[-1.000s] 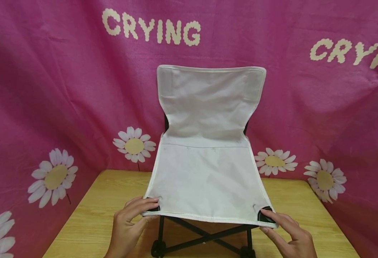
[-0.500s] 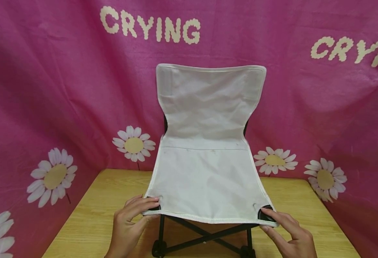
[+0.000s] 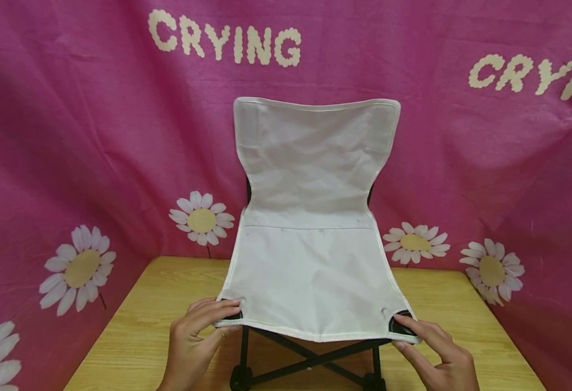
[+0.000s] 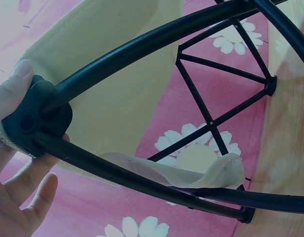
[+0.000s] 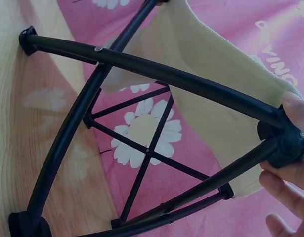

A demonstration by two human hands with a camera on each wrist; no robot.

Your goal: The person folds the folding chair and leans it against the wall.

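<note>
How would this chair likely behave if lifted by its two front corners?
The chair would probably feel light for its size, since its black frame looks like slim tubing. Its white fabric is likely floppy, given the wrinkles and sagging front edge. The crossed bars, pinned where they meet, might fold inward if squeezed.

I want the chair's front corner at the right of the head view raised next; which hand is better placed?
Probably the right hand: it grips that corner of the chair. The left hand holds the opposite front corner, so it would likely have to reach across.
</note>
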